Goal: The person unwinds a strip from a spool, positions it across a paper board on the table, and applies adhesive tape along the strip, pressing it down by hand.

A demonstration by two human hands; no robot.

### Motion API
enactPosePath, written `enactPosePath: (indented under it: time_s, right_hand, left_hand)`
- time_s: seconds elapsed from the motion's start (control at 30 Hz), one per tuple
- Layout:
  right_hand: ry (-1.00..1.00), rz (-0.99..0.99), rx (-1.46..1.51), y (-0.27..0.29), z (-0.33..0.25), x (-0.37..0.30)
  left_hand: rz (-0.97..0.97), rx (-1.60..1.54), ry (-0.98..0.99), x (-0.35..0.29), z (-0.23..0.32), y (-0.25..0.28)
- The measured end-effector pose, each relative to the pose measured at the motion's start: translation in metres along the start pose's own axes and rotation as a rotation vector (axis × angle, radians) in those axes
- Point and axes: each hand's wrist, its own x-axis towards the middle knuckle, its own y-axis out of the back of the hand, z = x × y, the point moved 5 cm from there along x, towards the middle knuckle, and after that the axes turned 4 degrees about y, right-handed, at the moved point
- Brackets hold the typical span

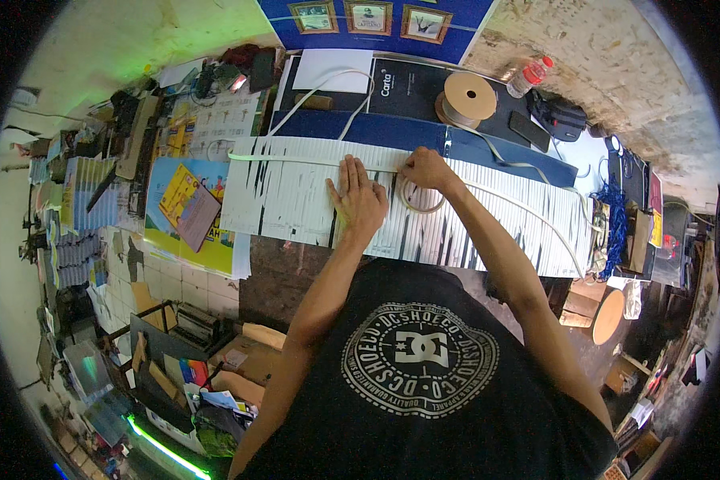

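A long row of thin white booklets (288, 188) lies packed side by side across the worktable, narrow edges up, with dark gaps between some. A narrow white tape (276, 158) runs along its far part from the left end. My left hand (358, 200) rests flat over the row, fingers stretched out, fingertips at the tape. Just to its right, my right hand (426, 170) is closed with its fingers pinching the tape. Below that hand a coil of white tape (422, 210) sits on the row. Another loose white length (528, 212) curves toward the right end.
Beyond the row stand a cardboard spool (470, 98), a dark phone (528, 130) and a red-capped bottle (530, 78). White paper (333, 70) lies at the back. Yellow and blue printed sheets (190, 208) are at left, blue string (610, 228) at right.
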Motion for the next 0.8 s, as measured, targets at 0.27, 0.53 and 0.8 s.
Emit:
enactPosePath:
  time_s: [0.27, 0.53, 0.8]
  right_hand:
    - [-0.086, 0.029, -0.032, -0.004, -0.001, 0.003]
    - [-0.178, -0.127, -0.111, -0.008, 0.0, 0.018]
    - [-0.289, -0.43, -0.038, 0.02, -0.015, 0.014]
  left_hand:
    - [-0.016, -0.011, -0.005, -0.001, -0.004, 0.0]
    - [0.142, -0.222, -0.068, -0.009, 0.0, 0.018]
    - [0.007, -0.068, -0.416, -0.018, 0.004, 0.0]
